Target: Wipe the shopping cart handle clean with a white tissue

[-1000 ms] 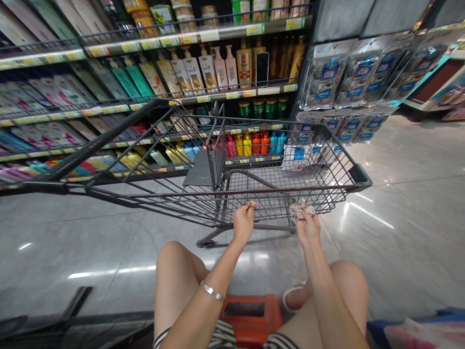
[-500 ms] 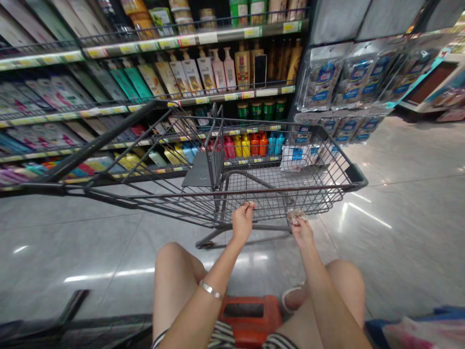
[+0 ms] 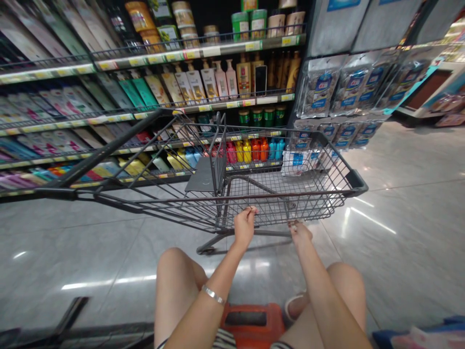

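A dark grey wire shopping cart (image 3: 276, 196) stands sideways before me, its basket to the right. My left hand (image 3: 244, 227) is at the near side of the basket, just under the top rail. Its thumb and fingers are pressed together; whether they grip a wire or something small is hidden. My right hand (image 3: 301, 233) is curled at the lower edge of the basket, further right. A crumpled, greyish-white wipe or tissue (image 3: 294, 227) shows only as a small bit among its fingers.
Shelves of bottles (image 3: 209, 83) and jars rise behind the cart. Packaged goods (image 3: 319, 89) hang at the right. An orange plastic stool (image 3: 259, 327) is beneath me, between my knees. A blue item (image 3: 394, 339) lies at the lower right, a dark frame (image 3: 72, 312) at the lower left.
My right hand has turned and closed further around the crumpled wipe, which showed more before. My left hand stays nearly in place. The whole view has shifted slightly downward.
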`<state>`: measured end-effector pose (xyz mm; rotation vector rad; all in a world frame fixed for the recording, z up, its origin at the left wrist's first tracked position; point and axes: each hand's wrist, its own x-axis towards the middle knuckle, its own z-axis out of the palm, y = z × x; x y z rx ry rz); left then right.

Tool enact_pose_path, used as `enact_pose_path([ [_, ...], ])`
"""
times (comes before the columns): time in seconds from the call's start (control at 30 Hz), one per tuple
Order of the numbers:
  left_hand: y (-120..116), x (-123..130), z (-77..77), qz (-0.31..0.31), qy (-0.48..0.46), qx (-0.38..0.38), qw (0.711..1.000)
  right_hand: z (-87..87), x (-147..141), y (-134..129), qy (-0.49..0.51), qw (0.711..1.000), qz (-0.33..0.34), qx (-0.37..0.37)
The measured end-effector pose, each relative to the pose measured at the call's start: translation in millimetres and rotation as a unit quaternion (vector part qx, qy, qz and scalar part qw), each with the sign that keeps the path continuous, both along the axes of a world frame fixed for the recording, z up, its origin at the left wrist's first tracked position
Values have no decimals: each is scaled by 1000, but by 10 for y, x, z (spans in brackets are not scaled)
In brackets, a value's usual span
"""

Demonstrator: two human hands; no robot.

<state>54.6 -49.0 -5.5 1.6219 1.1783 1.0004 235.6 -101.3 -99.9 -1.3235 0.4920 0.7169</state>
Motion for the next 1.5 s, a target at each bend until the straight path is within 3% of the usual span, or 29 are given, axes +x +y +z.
enact_pose_path([
  [0.23,9,4,-11,-5,8,17,1000,322,-72,-39,-36,999,9,40],
  [0.53,32,10,-5,-8,12,25,1000,991,-295,-131,-88,985,-18,150],
  [0.67,33,0,26,-9,18,29,999,1328,-316,-168,-122,969,-4,216],
  [0.77,33,-9,27,-10,19,31,999,1477,-342,-268,-139,960,29,242],
  [0.87,33,-16,18,-16,11,29,999,1489,-308,-417,-253,942,26,220],
  [1.0,32,-17,18,-17,8,23,1000,1380,-48,-482,-464,876,-131,-3],
  [1.07,30,-15,18,-15,9,21,1000,1314,96,-416,-492,858,-130,-66],
  [1.23,35,-10,-33,-11,8,15,1000,1216,96,-161,-504,860,-51,-58],
  [1.37,37,-4,-53,-6,11,14,1000,1231,-233,-69,-513,855,-55,-54],
  [1.5,29,-8,-1,0,37,23,999,1242,-610,-50,-536,844,-20,-28],
])
